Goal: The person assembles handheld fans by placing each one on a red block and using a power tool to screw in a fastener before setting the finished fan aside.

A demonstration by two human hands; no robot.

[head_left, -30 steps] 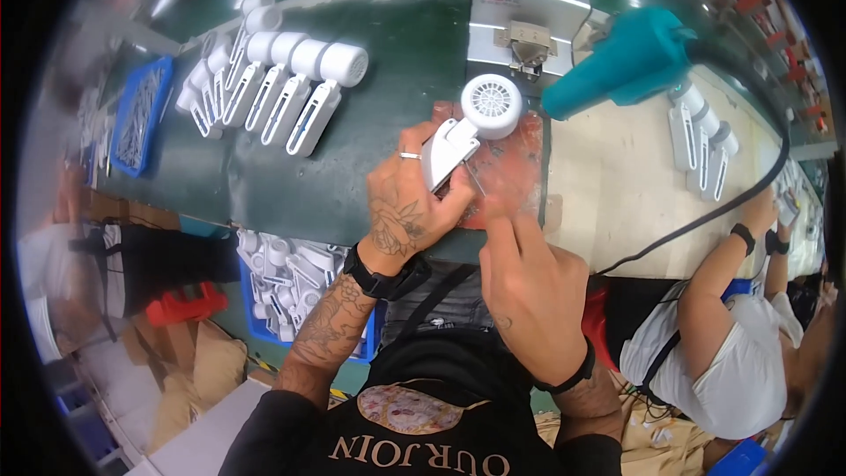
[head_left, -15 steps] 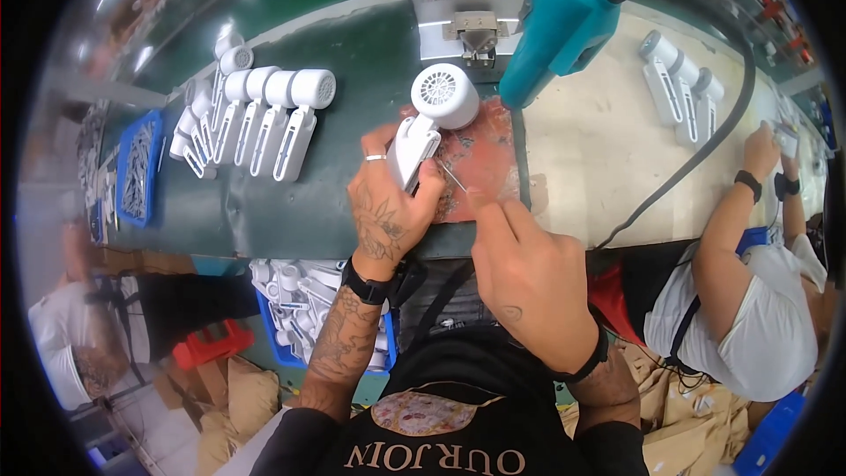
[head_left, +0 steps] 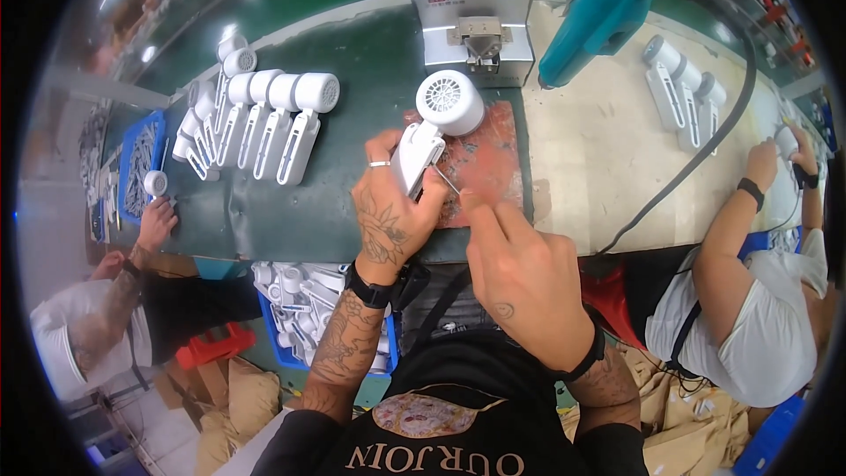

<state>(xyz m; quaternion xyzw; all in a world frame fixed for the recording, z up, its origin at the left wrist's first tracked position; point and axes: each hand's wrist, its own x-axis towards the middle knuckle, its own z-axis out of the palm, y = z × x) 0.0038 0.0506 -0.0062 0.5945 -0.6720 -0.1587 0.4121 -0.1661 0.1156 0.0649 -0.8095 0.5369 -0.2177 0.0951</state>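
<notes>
A white hair dryer body (head_left: 449, 104) with a round grilled end and a slotted handle lies tilted on the worn reddish mat (head_left: 485, 163). My left hand (head_left: 388, 194) is wrapped round its handle, thumb at the near side. My right hand (head_left: 529, 273) pinches a thin metal tool (head_left: 448, 181), whose tip reaches the handle's edge beside my left thumb. The part of the tool inside my fingers is hidden, so I cannot tell its exact kind.
Several white dryer bodies (head_left: 295, 145) stand in rows at left, with others (head_left: 683, 88) at right. A metal machine (head_left: 476, 9) is at the back, beside a hanging teal power tool (head_left: 595, 22). A blue crate (head_left: 286, 357) sits below the table edge. Co-workers' hands (head_left: 157, 222) are on both sides.
The teal power tool has swung right and up. At left, a co-worker's hand has come onto the table with a white part. My hands have hardly moved.
</notes>
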